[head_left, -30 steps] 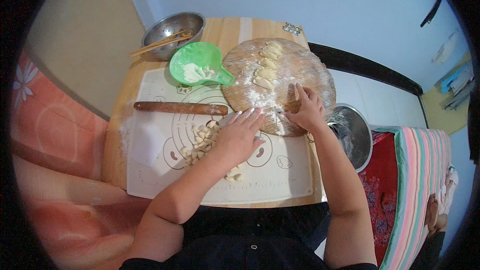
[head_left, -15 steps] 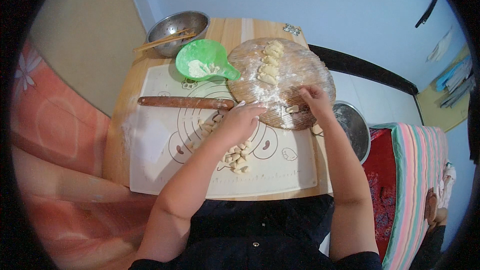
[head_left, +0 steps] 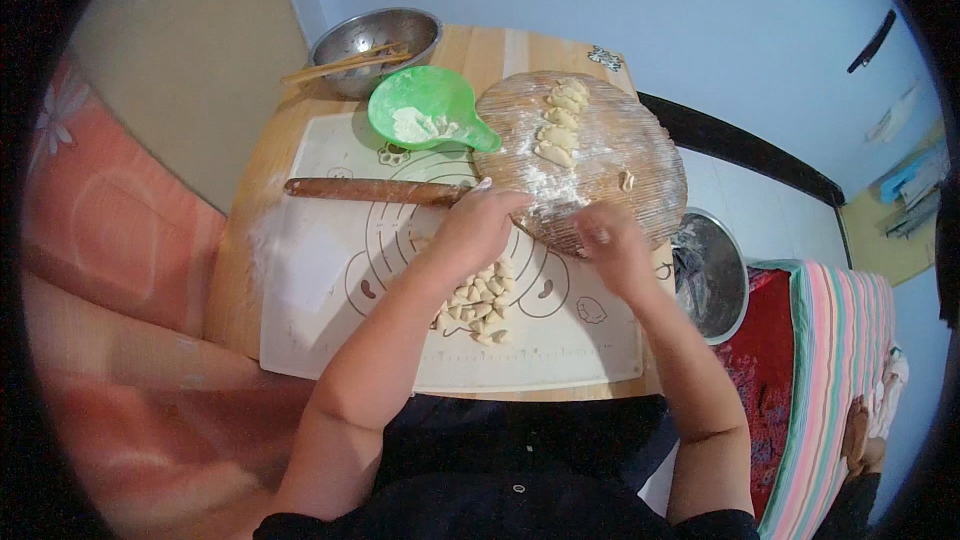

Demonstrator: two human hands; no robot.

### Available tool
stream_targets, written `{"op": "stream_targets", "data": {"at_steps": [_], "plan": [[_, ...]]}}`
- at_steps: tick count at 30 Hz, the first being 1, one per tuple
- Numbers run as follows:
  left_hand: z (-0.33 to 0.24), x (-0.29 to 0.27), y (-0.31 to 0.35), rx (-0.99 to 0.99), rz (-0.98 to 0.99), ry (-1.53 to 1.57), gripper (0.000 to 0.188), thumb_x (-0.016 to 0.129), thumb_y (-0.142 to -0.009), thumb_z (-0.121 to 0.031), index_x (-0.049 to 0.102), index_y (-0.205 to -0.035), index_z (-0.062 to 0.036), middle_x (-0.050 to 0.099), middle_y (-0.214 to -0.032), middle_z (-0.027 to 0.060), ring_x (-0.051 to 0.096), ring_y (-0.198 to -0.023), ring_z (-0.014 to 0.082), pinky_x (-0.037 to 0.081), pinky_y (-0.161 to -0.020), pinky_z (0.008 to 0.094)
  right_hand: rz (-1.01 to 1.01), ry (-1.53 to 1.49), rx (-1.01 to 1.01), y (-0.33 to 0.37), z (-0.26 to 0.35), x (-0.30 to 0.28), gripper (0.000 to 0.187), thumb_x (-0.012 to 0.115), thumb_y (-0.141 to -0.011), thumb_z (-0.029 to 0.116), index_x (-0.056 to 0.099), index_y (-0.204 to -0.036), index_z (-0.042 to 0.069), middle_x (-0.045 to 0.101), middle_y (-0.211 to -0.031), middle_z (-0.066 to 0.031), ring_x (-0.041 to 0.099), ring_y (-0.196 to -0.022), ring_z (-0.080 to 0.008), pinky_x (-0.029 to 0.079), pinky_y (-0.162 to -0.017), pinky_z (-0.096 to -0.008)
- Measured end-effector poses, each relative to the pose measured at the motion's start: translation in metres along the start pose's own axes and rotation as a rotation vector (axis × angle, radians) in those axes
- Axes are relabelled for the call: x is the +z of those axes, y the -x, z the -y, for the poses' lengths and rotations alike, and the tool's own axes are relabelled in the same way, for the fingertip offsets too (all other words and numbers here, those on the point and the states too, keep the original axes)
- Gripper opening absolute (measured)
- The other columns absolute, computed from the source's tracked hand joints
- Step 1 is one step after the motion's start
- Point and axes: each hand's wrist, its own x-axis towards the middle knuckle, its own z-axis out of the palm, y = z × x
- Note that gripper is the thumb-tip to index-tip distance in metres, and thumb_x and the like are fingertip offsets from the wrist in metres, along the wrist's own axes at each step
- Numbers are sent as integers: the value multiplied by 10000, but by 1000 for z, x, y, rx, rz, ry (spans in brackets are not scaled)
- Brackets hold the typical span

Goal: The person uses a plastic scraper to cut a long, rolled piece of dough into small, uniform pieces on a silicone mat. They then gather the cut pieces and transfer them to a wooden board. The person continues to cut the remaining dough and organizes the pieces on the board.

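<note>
My left hand (head_left: 480, 223) reaches to the near left edge of a round, flour-dusted board (head_left: 650, 140). Its thumb stands apart from its stretched fingers, beside the right end of a wooden rolling pin (head_left: 370, 190). My right hand (head_left: 612, 245) is over the board's near edge, smeared by motion, so its grip is unclear. A small pale dough piece (head_left: 627, 180) lies on the board beyond it. Several shaped dumplings (head_left: 560, 125) stand in a row farther back. Many cut dough pieces (head_left: 480, 305) are heaped on the white printed mat (head_left: 320, 340), partly hidden by my left forearm.
A green scoop-shaped bowl (head_left: 425, 90) with flour stands behind the rolling pin. At the back left is a metal bowl (head_left: 420, 35) with chopsticks (head_left: 345, 65) across it. Another metal bowl (head_left: 735, 275) sits right of the table, near a striped cloth (head_left: 830, 360).
My right hand has moved toward me and left, nearer my left hand. The small dough piece on the board now lies farther back and to the right.
</note>
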Motion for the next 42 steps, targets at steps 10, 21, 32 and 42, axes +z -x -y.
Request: {"op": "stream_targets", "data": {"at_steps": [10,21,32,42], "plan": [[1,1,3,60,-64,-152,326,505,-815,-15,673,-1088,-77,658,-1104,156,591,-1050,333,441,-948,413,188,16,-109,0,65,44,200,628,-765,50,624,-964,34,601,-871,-132,578,-855,-350,473,-776,-441],[1,13,12,194,-77,-352,312,527,-835,-57,649,-1121,-67,638,-1150,102,556,-1124,279,353,-1037,442,126,-266,154,15,43,13,113,638,-845,73,654,-954,48,611,-959,-144,614,-873,-352,494,-741,-407],[-2,19,13,175,10,-424,360,487,-873,-66,605,-1212,-59,571,-1298,101,483,-1255,247,272,-1118,456,4,-353,531,5,-26,-14,155,698,-835,80,704,-984,37,692,-862,-92,651,-775,-176,504,-707,-299],[-7,27,17,220,110,-429,478,487,-852,-36,514,-1329,-48,494,-1404,93,409,-1333,238,226,-1151,457,255,-417,563,-3,-20,-19,162,769,-781,110,676,-880,21,622,-753,-42,566,-690,-114,471,-638,-266]]}}
